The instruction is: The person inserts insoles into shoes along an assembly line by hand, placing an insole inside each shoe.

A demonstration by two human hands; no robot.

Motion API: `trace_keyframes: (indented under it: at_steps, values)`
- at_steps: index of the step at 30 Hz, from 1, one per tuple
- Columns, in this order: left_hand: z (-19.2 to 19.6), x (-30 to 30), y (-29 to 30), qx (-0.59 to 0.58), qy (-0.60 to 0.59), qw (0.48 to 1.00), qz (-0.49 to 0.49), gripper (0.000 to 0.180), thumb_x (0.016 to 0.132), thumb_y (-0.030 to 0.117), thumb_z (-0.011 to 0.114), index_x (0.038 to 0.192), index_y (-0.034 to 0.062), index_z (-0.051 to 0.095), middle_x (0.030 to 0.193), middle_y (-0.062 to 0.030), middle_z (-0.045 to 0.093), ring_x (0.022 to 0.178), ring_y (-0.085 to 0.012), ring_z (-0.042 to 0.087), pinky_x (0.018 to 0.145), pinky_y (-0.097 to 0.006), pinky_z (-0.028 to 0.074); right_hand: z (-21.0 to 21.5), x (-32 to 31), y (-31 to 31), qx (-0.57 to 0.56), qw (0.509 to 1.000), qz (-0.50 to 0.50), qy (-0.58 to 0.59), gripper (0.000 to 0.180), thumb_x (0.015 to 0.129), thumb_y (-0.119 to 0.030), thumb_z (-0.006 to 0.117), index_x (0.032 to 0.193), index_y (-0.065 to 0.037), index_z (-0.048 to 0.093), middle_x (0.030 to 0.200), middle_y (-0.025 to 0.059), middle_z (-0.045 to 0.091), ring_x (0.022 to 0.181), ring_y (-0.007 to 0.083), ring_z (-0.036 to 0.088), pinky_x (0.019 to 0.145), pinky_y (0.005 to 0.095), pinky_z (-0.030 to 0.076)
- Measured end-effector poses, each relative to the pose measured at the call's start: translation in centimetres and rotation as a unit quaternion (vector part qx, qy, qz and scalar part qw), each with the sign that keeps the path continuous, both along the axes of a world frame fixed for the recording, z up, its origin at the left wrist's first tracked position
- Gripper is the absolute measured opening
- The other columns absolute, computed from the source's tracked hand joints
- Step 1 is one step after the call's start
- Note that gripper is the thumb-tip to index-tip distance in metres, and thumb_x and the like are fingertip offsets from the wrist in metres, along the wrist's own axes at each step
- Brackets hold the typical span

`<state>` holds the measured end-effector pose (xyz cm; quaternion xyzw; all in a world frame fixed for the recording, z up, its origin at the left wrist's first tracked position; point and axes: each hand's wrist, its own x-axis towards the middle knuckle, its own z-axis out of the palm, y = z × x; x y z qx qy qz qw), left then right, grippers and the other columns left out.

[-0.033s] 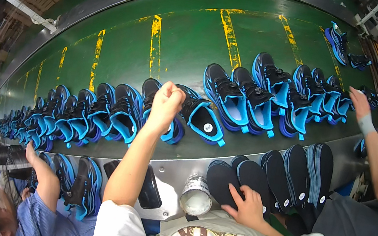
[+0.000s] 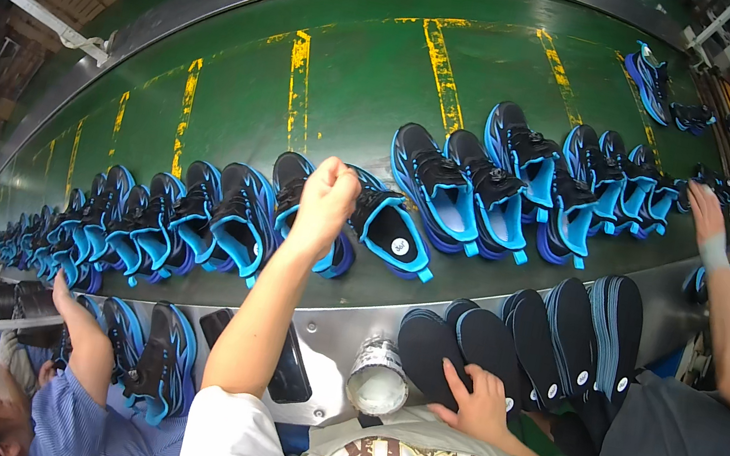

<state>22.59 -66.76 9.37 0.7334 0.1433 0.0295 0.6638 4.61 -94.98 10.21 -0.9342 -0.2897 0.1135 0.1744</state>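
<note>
My left hand [image 2: 328,207] is closed in a fist above two black-and-blue sports shoes on the green belt. One shoe [image 2: 292,178] is partly hidden behind the fist. Just right of it, the other shoe [image 2: 395,233] lies tilted, its opening toward me and a round white sticker showing on the insole inside. Whatever the fist grips, if anything, is out of sight. My right hand [image 2: 482,405] rests with fingers apart on a black insole [image 2: 486,342], at the near end of a pile. More black insoles with blue edges [image 2: 617,331] are stacked to the right.
A smeared white pot [image 2: 379,382] and a dark phone [image 2: 293,372] stand on the metal ledge [image 2: 325,314]. Several shoes [image 2: 464,192] line the green belt [image 2: 243,89]. A co-worker's hand [image 2: 706,212] reaches in at right, another's [image 2: 65,297] at left beside shoes on the ledge.
My left fist has shifted very slightly right. The co-worker's hand at right has moved a little right and down. My right hand stays on the insoles.
</note>
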Motion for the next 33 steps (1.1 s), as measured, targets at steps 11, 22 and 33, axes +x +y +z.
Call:
trace_keyframes:
  at_steps: [11,22,33]
  values:
    - [-4.2,4.8,-6.6,0.544,-0.078,0.802,-0.234,0.045,0.075,0.036,0.053,0.105,0.0055,0.041,0.056,-0.0142,0.056,0.053,-0.0323,0.056,0.047,-0.039,0.044,3.4,6.3,-2.1,0.143,0.982,-0.114,-0.047,0.04,0.07,-0.011,0.059,0.108,-0.001,0.05,0.109,0.0234,0.041,0.09,0.0355,0.046,0.078,0.0379,0.039]
    - [-4.1,8.0,-5.6,0.165,0.144,0.96,-0.173,0.053,0.08,0.044,0.047,0.084,-0.0089,0.053,0.073,-0.0135,0.055,0.066,-0.0176,0.05,0.061,-0.032,0.043,2.6,19.3,3.3,-0.048,0.986,0.064,-0.145,0.01,0.065,-0.012,0.053,0.062,-0.004,0.059,0.092,0.0145,0.056,0.077,0.0243,0.049,0.067,0.0326,0.041]
    - [-4.8,5.3,-6.9,0.188,0.115,0.957,-0.19,0.063,0.072,0.057,0.047,0.079,-0.0056,0.054,0.069,-0.0187,0.057,0.067,-0.0286,0.057,0.06,-0.037,0.044,-5.4,17.7,7.0,0.008,0.994,-0.065,-0.084,0.021,0.071,-0.022,0.052,0.077,-0.002,0.056,0.084,0.0195,0.052,0.066,0.0343,0.054,0.061,0.0415,0.045]
